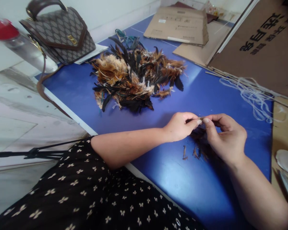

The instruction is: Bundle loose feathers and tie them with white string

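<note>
My left hand (183,126) and my right hand (225,135) meet above the blue table, thumbs and forefingers almost touching. Both are closed in a pinch on a small brown feather (201,118), whose ends are mostly hidden by my fingers. Below them on the table lie some dark feathers (199,134), partly covered by my right hand, and a few small brown feather bits (184,153). Farther back spreads a big pile of brown, black and cream feathers (136,76), with small clear strips showing among them.
A patterned handbag (60,35) and a red-capped bottle (26,48) stand at the back left. Flattened cardboard (177,25) lies at the back, with a large carton (261,44) at right. Clear plastic strip (254,95) lies tangled beside thin sticks (220,75).
</note>
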Demonstrator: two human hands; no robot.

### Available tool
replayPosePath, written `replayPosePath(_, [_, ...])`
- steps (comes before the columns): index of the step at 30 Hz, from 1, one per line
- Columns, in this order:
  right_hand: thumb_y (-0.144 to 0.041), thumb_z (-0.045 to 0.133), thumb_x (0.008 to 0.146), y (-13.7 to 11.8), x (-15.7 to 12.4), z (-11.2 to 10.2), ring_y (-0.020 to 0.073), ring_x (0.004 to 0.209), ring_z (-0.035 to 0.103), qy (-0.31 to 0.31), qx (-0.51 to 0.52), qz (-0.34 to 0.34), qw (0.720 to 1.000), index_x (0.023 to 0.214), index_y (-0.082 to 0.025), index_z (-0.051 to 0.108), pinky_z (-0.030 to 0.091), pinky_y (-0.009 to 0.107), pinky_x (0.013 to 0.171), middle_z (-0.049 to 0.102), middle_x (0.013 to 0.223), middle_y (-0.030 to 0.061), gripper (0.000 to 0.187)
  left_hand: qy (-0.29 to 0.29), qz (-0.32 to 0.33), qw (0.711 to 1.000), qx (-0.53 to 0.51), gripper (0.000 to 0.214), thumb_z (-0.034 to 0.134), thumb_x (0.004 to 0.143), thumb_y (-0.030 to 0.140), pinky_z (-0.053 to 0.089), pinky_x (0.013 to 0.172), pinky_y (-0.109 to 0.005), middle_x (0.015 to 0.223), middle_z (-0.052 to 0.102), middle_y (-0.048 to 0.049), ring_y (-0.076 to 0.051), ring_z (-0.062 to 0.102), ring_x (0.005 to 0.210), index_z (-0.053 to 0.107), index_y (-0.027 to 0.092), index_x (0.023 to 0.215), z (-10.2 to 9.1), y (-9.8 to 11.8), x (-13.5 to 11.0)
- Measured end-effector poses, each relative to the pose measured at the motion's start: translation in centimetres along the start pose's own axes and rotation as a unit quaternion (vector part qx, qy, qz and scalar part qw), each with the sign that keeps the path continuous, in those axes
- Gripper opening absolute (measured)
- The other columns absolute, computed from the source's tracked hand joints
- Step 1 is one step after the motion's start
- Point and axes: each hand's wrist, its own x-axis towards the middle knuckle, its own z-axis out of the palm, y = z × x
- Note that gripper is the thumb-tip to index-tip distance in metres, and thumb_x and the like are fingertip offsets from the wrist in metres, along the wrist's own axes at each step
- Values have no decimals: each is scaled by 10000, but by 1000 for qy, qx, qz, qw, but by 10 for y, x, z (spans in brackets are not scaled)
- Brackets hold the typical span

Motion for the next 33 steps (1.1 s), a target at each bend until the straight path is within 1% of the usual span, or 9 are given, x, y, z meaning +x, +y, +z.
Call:
replayPosePath(3, [-410,721,1083,5,2,-5,229,791,751,20,-15,26,999,994,-256,805,599,390,804,829,919,53,197,1,24,1000,11,251,737,1045,385,478,778,-315,822,723,-12,-138,587,760,835,161,992,-1,2,0])
replayPosePath(7, [-421,733,1052,21,13,-16,220,785,742,65,-67,23,995,975,-219,816,583,361,806,829,901,75,232,65,41,997,-24,239,734,1048,368,482,771,-308,800,714,-5,-128,583,738,848,162,1011,-2,-2,6])
replayPosePath(8, [-438,725,1053,27,16,-19,221,781,738,55,-90,16,994,942,-216,814,577,357,800,823,878,82,264,83,40,995,-35,237,739,1048,373,482,768,-305,789,705,0,-125,579,731,843,163,1008,-2,-3,8])
replayPosePath(10, [-475,699,1057,40,22,-22,236,799,740,6,-133,6,991,905,-215,816,569,362,792,819,863,103,323,111,33,992,-59,237,751,1046,383,484,760,-300,776,690,11,-116,569,718,828,166,992,-3,-7,11])
replayPosePath(13, [-477,692,1041,57,23,-19,251,835,751,-67,-155,7,986,1037,-209,870,573,382,802,848,960,127,321,131,24,987,-88,243,765,1041,396,493,761,-293,773,677,20,-108,574,719,808,169,965,-3,-10,14])
replayPosePath(16, [-463,731,997,67,18,-10,236,766,718,-97,-153,9,983,1134,-229,890,571,391,767,832,971,101,314,133,26,986,-97,244,763,1047,402,514,793,-297,802,699,13,-111,609,754,814,173,985,-3,-11,14])
replayPosePath(21, [-411,642,1011,67,12,2,283,844,737,-127,-169,26,977,1018,-245,855,570,428,784,801,975,113,270,125,22,986,-103,239,761,1055,395,520,805,-292,815,707,11,-107,622,770,810,176,973,-2,-10,13])
replayPosePath(28, [-390,668,947,57,17,-1,260,749,688,-62,-153,69,984,887,-245,749,564,416,784,769,825,95,177,121,19,985,-118,237,766,1056,398,522,798,-290,823,713,8,-111,631,777,805,173,993,-1,-9,13])
replayPosePath(33, [-430,666,974,47,20,-6,236,716,683,-44,-133,70,988,864,-245,748,561,382,760,783,802,88,230,113,10,987,-117,279,783,1042,440,523,806,-293,823,699,12,-112,623,781,786,174,956,-1,-8,12])
